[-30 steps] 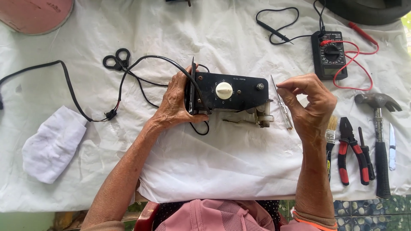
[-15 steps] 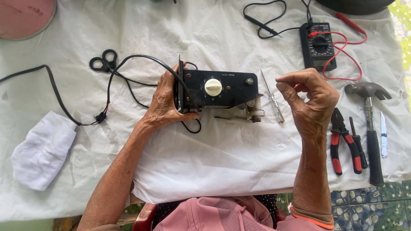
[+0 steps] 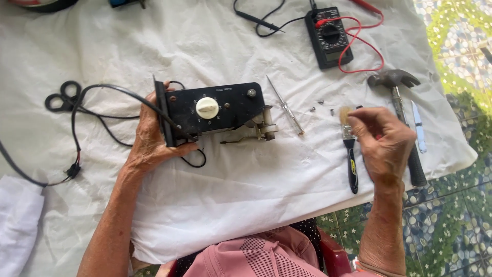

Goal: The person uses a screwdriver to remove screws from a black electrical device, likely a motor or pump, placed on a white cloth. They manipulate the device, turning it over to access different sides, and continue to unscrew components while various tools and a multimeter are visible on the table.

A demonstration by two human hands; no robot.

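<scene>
My left hand [image 3: 146,141] grips the left end of a black box-shaped device [image 3: 225,110] with a white round knob and a metal lever at its right end; the device rests on the white cloth [image 3: 230,205]. My right hand [image 3: 385,146] hovers to the right with its fingers bunched, fingertips at the metal collar of a small paintbrush [image 3: 351,159]. Whether those fingers hold anything is hidden. A thin screwdriver [image 3: 286,109] lies on the cloth between the device and the brush. A few small screws [image 3: 322,102] lie beside it.
A hammer [image 3: 402,110] and a pale flat blade [image 3: 418,128] lie right of my hand, near the table edge. A black multimeter [image 3: 329,37] with red and black leads sits at the back. Black scissors [image 3: 61,98] and the device's black cable [image 3: 102,92] lie left.
My right hand has moved away from the device's right end to the brush at the right. The left hand keeps its grip on the device. The camera has shifted.
</scene>
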